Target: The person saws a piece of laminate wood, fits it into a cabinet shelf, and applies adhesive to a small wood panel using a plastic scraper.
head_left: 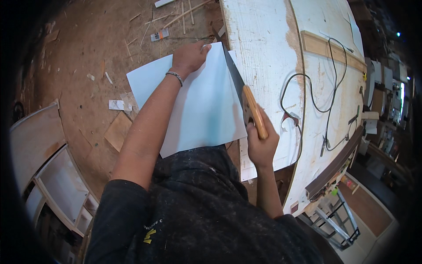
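Observation:
My left hand (189, 57) grips the upper edge of a large white sheet (198, 110), which rests across my lap at the edge of a worn white wooden board (263, 48). My right hand (261, 147) is closed around the wooden handle (255, 112) of a hand saw. Its long dark blade (234, 70) points away from me along the sheet's right edge, beside the board. Whether the teeth are touching the sheet I cannot tell.
A black cable (329, 108) and a wooden batten (316, 39) lie on the white surface to the right. An aluminium ladder (334, 218) stands at lower right, cabinet frames (66, 176) at lower left. Wood scraps (184, 17) and a plywood offcut (116, 130) litter the brown floor.

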The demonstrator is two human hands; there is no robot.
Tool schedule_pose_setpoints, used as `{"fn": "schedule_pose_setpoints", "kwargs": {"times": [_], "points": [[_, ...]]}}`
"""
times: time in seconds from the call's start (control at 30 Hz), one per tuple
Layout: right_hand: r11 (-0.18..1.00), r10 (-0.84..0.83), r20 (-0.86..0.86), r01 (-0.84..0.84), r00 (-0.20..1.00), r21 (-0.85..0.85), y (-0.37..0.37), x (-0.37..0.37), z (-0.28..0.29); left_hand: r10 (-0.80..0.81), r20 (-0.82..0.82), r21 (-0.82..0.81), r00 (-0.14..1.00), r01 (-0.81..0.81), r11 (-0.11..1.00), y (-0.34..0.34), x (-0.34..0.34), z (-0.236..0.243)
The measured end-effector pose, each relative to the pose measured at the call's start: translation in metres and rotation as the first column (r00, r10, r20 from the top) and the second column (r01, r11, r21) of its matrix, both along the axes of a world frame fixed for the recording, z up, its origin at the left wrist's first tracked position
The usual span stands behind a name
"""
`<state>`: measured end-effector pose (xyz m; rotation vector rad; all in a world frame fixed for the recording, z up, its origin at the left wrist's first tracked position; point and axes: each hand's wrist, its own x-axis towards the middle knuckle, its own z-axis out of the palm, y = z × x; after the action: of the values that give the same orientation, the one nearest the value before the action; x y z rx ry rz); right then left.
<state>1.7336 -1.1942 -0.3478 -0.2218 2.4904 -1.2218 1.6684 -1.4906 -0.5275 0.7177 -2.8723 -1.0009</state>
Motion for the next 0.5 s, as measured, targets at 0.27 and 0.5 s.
{"fn": "schedule_pose_setpoints", "kwargs": {"times": [0.27,0.5], "points": [[0.998,0.054,-0.079,-0.051,0.995,0.042,0.007,0.009,0.008,-0.066,-0.009,-0.010,0.998,0.066,0.998,0.016,-0.005,0.014],[0.999,-0.017,-0.087,0.020,0.996,0.029,-0.030,-0.034,-0.005,-0.075,0.006,-0.048,0.997,0.075,0.996,0.027,-0.006,0.038]]}}
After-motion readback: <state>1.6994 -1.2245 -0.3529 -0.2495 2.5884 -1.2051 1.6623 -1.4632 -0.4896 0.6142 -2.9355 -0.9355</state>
